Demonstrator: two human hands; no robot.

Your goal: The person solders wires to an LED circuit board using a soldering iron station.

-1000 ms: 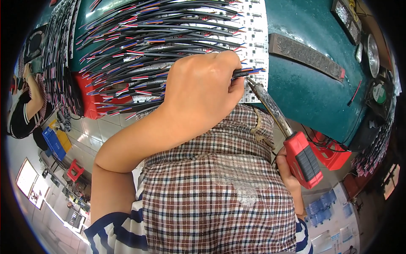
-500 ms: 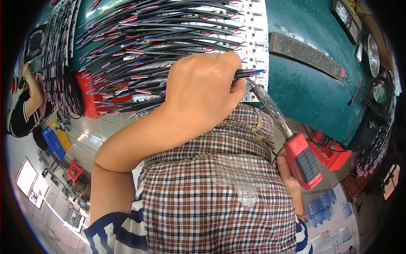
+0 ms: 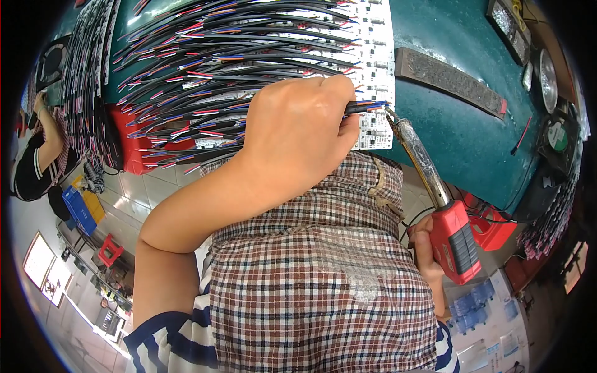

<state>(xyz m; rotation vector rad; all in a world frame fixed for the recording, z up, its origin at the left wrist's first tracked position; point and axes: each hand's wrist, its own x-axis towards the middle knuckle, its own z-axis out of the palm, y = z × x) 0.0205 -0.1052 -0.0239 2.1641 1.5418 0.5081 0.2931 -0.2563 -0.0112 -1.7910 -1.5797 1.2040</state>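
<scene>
My left hand (image 3: pixel 301 121) is closed around several black cables (image 3: pixel 356 107) above a white circuit board panel (image 3: pixel 377 65). Thin blue and reddish wire ends stick out from its fingertips over the panel. My right hand (image 3: pixel 426 253) grips a soldering iron (image 3: pixel 456 241) with a red and black handle. Its metal tip points up and left, at the ends of those wires; whether it touches them I cannot tell. Rows of black cables (image 3: pixel 205 62) with stripped red, white and blue ends lie across the panel, reaching left past its edge.
A dark long block (image 3: pixel 451 81) lies on the green table (image 3: pixel 429 133), with a thin red and black piece (image 3: pixel 522 137) further right. A round metal dish (image 3: pixel 547 81) and a small fan (image 3: pixel 556 137) stand at the right. Red stools (image 3: pixel 491 229) are below. Another person's arm (image 3: pixel 50 130) shows far left.
The soldering iron has shifted right, its tip moving from beside my left fingertips to the outer wire ends. My left hand and the cables in it stay nearly still.
</scene>
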